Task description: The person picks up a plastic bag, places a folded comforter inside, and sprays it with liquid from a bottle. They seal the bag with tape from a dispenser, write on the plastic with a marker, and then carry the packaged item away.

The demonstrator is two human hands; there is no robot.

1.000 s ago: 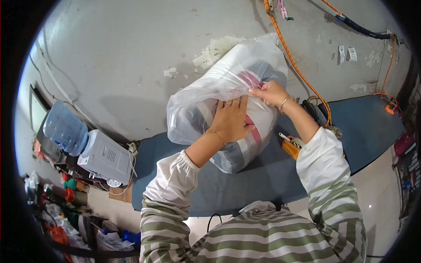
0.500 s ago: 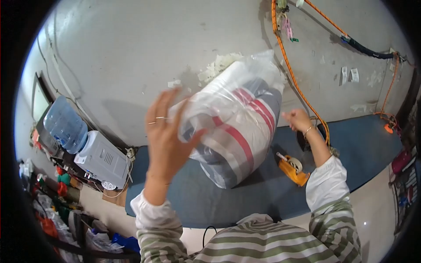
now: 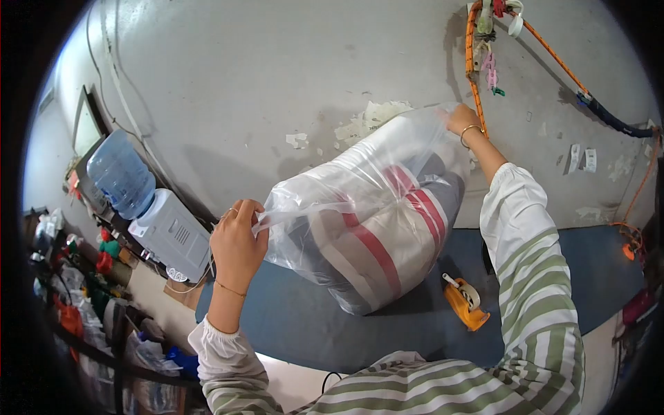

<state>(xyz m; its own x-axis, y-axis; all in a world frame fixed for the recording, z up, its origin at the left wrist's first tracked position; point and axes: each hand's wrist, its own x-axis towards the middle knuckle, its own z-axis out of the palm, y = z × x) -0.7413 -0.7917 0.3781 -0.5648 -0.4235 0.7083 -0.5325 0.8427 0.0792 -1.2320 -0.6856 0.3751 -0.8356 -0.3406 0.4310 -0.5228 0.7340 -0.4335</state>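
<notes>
Moved the left hand (image 3: 238, 238) down and out to the left end of the clear bag (image 3: 373, 242), after holding it open in the air a moment ago. Moved the right hand (image 3: 465, 123) up from beside the bag to the top right corner. Now touching the bag with both hands, well apart from each other. Pinching a bit of loose plastic on the left, with thumb and fingers closed on it. Pinching the thin top corner on the right too, with fingers bent shut. Cannot tell the place of each right fingertip, too small and blurry to see. Pulling the loose rim out between both hands, with folds in the plastic. Keeping the bag on the blue table (image 3: 304, 311), leaning back near the grey wall (image 3: 242, 90). Showing puffy cloth (image 3: 373, 242) through the plastic, white and grey with red stripes. Wearing a thin bracelet on each wrist, and rings on the left hand. Having a yellow tape cutter (image 3: 465, 304) on the table, to the right of the bag and not touching it. Seeing a white water cooler (image 3: 173, 235) with a big blue bottle (image 3: 121, 173) on top, off to the left, and an orange rope (image 3: 470, 55) up by the wall, above the right hand.
</notes>
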